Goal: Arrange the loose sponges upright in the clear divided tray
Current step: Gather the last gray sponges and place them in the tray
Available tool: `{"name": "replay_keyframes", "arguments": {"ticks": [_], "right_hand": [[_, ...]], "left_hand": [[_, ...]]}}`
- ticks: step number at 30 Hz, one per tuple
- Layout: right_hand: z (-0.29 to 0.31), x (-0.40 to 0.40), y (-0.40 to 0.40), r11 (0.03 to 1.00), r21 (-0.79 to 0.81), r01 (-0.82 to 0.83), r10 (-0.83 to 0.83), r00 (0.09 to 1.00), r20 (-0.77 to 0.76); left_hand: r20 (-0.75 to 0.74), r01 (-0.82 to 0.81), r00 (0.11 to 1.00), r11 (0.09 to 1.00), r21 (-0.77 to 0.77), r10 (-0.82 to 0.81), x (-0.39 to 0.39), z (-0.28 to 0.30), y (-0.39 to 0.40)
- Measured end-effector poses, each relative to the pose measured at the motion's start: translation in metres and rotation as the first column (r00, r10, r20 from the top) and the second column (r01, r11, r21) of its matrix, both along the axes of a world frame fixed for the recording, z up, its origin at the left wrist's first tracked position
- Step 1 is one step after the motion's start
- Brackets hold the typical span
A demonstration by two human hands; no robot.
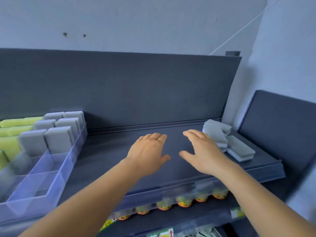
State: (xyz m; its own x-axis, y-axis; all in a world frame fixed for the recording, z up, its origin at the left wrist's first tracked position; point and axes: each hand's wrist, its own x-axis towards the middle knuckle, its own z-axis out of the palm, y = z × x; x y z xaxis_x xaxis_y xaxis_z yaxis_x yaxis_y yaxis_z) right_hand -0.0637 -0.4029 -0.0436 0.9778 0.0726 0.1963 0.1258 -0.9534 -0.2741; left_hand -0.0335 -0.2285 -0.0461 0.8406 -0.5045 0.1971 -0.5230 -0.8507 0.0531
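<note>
A clear divided tray (pixel 67 161) sits at the left of a dark shelf. Several grey sponges (pixel 59 141) stand upright in its far compartments; the near compartments hold nothing. Loose grey sponges (pixel 222 137) lie in a heap at the shelf's right end, one flat sponge (pixel 240 151) nearest the edge. My left hand (pixel 147 153) hovers palm down over the shelf's middle, fingers apart, holding nothing. My right hand (pixel 201 151) is beside it, open, its fingers close to the heap but apart from it.
Yellow-green sponges (pixel 15 127) fill a tray at the far left. The shelf (pixel 119 151) has a dark back panel and a front lip. Below it, a row of round red-lidded jars (pixel 183 202) lines the lower shelf. A dark panel (pixel 277 127) stands at the right.
</note>
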Motion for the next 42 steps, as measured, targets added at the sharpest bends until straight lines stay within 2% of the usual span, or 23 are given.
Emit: {"name": "replay_keyframes", "arguments": {"ticks": [8, 11, 14, 18, 22, 25, 28, 31, 33, 38, 42], "right_hand": [[-0.003, 0.023, -0.091, 0.979, -0.004, 0.204, -0.204, 0.979, -0.005], [-0.006, 0.033, -0.110, 0.962, -0.017, 0.274, -0.275, 0.959, -0.064], [-0.013, 0.040, -0.115, 0.961, -0.013, 0.275, -0.274, 0.952, -0.136], [-0.024, 0.047, -0.101, 0.969, 0.128, 0.212, -0.190, 0.968, -0.165], [-0.027, 0.051, -0.074, 0.979, 0.187, 0.085, -0.059, 0.988, -0.141], [-0.027, 0.060, -0.055, 0.957, 0.288, 0.027, 0.011, 0.991, -0.130], [-0.023, 0.071, -0.039, 0.903, 0.420, 0.086, -0.034, 0.991, -0.130], [-0.023, 0.080, -0.026, 0.836, 0.517, 0.184, -0.093, 0.976, -0.197], [-0.025, 0.083, -0.021, 0.807, 0.557, 0.197, -0.086, 0.972, -0.218], [-0.020, 0.081, -0.014, 0.731, 0.676, 0.098, 0.041, 0.981, -0.187], [-0.019, 0.078, -0.005, 0.713, 0.701, -0.001, 0.154, 0.976, -0.155]], "left_hand": [[-0.043, 0.057, 0.997, 0.998, -0.016, -0.057, 0.029, -0.005, -0.092], [-0.076, 0.064, 0.995, 0.998, -0.012, -0.065, 0.041, -0.010, -0.114], [-0.135, 0.043, 0.990, 0.999, -0.024, -0.046, 0.050, -0.017, -0.124], [-0.225, -0.021, 0.974, 0.996, -0.090, 0.000, 0.061, -0.027, -0.117], [-0.287, -0.122, 0.955, 0.979, -0.164, 0.071, 0.067, -0.030, -0.094], [-0.312, -0.198, 0.942, 0.956, -0.215, 0.125, 0.072, -0.031, -0.071], [-0.346, -0.236, 0.928, 0.935, -0.265, 0.136, 0.073, -0.030, -0.052], [-0.430, -0.269, 0.895, 0.915, -0.302, 0.121, 0.069, -0.028, -0.044], [-0.486, -0.316, 0.868, 0.865, -0.389, 0.099, 0.066, -0.028, -0.043], [-0.474, -0.423, 0.876, 0.607, -0.672, 0.087, 0.062, -0.027, -0.030], [-0.456, -0.423, 0.887, 0.534, -0.732, 0.077, 0.055, -0.020, -0.013]]}}
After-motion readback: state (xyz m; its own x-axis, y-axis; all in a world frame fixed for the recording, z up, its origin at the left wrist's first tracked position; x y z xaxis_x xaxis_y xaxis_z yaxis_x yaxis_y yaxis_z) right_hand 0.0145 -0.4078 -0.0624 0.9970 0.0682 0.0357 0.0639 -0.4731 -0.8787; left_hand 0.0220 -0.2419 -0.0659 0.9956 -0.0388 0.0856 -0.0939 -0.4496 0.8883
